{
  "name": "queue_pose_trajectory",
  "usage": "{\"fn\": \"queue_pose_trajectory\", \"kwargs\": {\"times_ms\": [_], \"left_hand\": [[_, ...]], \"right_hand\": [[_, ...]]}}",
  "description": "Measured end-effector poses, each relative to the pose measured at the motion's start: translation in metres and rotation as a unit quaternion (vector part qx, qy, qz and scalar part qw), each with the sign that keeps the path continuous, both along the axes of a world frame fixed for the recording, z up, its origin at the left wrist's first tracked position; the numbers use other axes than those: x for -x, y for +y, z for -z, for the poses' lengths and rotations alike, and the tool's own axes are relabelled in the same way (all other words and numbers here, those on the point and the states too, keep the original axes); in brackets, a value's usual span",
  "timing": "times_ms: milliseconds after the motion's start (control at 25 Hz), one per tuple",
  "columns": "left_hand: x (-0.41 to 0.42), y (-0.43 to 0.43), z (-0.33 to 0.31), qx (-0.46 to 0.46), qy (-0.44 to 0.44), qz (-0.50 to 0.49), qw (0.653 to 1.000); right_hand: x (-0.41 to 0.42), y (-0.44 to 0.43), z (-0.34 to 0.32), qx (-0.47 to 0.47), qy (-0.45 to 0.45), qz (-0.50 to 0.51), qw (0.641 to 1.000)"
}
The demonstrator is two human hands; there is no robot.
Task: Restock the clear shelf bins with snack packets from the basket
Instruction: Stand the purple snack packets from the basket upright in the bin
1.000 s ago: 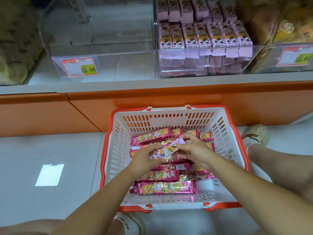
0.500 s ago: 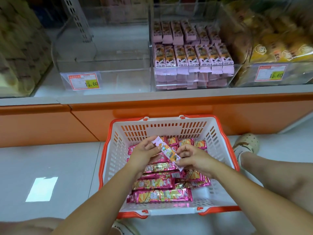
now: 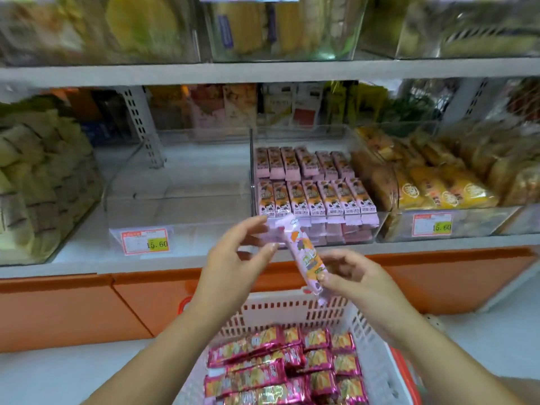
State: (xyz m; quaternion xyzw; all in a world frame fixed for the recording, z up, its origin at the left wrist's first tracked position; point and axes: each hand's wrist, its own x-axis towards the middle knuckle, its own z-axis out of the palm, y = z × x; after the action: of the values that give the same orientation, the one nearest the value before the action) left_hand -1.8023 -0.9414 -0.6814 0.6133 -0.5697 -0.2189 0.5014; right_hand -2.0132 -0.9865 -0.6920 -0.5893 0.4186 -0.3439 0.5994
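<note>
Shop aisle. We look down at a grey shelf board (image 3: 263, 73), an orange base panel (image 3: 58, 311) under the lower shelf, and a pale floor (image 3: 58, 375).

We count:
- One white basket (image 3: 377, 361) with a red rim, on the floor near us.
- One held packet (image 3: 306, 255).
- Two hands.
- Two price tags, the left tag (image 3: 145, 241) and the right tag (image 3: 432, 225), both reading 15.60.
- Foil packets (image 3: 263, 372) in the basket, well over a dozen. They are pink with yellow print and lie flat in loose rows; we cannot tell the exact number.

On the lower shelf the middle clear bin (image 3: 252, 171) holds lilac packets (image 3: 312, 197), two rows on top of lower layers. The left clear bin (image 3: 175, 200) sits just beside it. The right bin (image 3: 473, 223) holds yellow packs (image 3: 432, 188).

The held packet is long and slim, with a lilac wrapper, orange patches, a cartoon print and crimped ends. It is tilted with its top end far-left, in the air above the basket's far wall and in front of the middle bin.

The right hand (image 3: 356, 276) pinches its lower end between thumb and fingers. The left hand (image 3: 233, 258) is spread, fingertips at the upper end; whether they touch it we cannot tell.
</note>
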Motion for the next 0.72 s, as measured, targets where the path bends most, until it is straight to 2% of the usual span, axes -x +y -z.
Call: {"fn": "queue_pose_trajectory", "kwargs": {"times_ms": [80,120,200,320,520,600,720], "left_hand": [[-0.015,-0.025,-0.026,0.080,-0.160,-0.035,0.983],[-0.024,-0.040,-0.033,0.084,-0.222,-0.049,0.970],[-0.038,-0.069,-0.038,0.032,-0.290,-0.053,0.955],[-0.052,-0.096,-0.031,-0.035,-0.289,-0.030,0.956],[-0.056,-0.100,-0.027,-0.053,-0.285,-0.019,0.957],[-0.055,-0.098,-0.029,-0.065,-0.285,-0.020,0.956],[-0.052,-0.096,-0.032,-0.067,-0.274,-0.014,0.959]], "right_hand": [[-0.003,-0.023,-0.034,0.069,-0.027,0.072,0.995],[-0.006,-0.038,-0.049,0.104,-0.020,0.108,0.988],[-0.013,-0.076,-0.067,0.154,0.026,0.162,0.974],[-0.031,-0.138,-0.076,0.175,0.117,0.213,0.954],[-0.062,-0.212,-0.065,0.160,0.255,0.234,0.925],[-0.067,-0.226,-0.058,0.135,0.282,0.231,0.921],[-0.070,-0.231,-0.047,0.116,0.259,0.227,0.932]]}}
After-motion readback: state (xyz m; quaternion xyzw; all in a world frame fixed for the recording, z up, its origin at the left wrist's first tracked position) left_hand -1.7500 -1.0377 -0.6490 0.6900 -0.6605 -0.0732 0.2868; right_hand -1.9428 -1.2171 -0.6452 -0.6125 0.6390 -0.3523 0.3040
